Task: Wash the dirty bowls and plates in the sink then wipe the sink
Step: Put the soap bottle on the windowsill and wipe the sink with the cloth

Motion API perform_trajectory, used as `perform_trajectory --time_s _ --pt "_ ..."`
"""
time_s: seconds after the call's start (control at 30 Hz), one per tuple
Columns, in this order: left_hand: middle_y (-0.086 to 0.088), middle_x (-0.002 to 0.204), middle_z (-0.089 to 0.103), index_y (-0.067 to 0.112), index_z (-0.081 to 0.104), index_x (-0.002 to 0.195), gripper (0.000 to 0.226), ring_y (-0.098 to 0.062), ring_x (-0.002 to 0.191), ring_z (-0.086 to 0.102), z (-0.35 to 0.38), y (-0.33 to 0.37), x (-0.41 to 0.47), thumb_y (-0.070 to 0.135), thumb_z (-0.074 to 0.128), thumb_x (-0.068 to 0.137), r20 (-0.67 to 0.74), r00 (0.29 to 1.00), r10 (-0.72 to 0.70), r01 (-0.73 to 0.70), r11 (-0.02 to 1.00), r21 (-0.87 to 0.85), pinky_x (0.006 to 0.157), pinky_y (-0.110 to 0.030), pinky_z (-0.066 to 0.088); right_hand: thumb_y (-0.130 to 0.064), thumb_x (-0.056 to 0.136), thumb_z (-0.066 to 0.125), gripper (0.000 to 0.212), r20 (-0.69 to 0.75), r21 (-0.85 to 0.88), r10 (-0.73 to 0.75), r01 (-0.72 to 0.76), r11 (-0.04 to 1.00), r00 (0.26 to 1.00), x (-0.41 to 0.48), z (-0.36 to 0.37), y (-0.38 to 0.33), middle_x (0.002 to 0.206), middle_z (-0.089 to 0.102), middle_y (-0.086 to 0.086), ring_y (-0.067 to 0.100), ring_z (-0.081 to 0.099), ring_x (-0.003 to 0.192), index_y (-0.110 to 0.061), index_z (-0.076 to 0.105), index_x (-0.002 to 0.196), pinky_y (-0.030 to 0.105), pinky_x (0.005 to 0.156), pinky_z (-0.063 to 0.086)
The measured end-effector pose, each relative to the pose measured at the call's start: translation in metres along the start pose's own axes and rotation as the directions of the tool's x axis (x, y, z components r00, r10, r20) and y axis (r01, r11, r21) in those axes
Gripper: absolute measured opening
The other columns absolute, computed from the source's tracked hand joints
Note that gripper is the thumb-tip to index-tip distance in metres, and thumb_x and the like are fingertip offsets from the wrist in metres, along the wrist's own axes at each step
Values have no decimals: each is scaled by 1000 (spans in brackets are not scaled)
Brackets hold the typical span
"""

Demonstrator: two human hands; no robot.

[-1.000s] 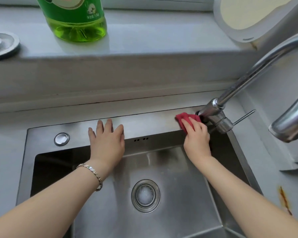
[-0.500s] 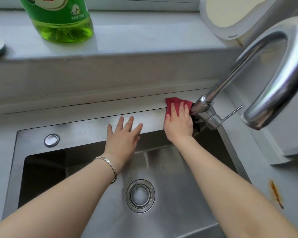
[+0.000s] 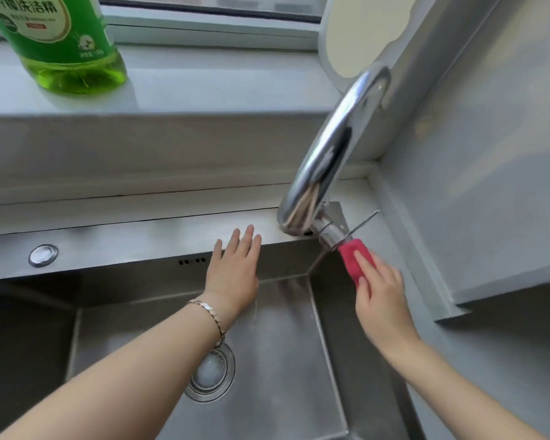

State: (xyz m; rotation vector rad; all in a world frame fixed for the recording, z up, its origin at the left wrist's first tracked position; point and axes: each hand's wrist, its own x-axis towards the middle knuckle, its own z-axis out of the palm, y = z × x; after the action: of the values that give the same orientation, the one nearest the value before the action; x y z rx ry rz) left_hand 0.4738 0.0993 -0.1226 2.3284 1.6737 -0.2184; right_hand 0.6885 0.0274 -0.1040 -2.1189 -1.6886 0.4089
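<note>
The right hand [image 3: 381, 293] with the red cloth [image 3: 358, 258] has gone from the left side of the faucet base [image 3: 329, 231] to its right side, lower in the frame. It now holds the cloth against the base there. The left hand [image 3: 234, 271] has slid to the right along the back rim of the sink [image 3: 124, 236], closer to the faucet.

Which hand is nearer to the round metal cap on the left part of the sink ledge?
Left. The left hand rests on the ledge, to the right of the cap. The right hand holds the red cloth beside the faucet base, farther right.
</note>
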Motion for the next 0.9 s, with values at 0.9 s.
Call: perform_trajectory --time_s 0.9 --pt "-3 146 38 16 38 137 43 -21 133 36 21 103 -47 33 34 98 241 952 -188 214 973 -83 107 -31 27 -60 83 26 55 391 -83 -226 279 957 892 55 6 76 156 14 -8 15 -1 145 -46 40 134 35 114 -5"
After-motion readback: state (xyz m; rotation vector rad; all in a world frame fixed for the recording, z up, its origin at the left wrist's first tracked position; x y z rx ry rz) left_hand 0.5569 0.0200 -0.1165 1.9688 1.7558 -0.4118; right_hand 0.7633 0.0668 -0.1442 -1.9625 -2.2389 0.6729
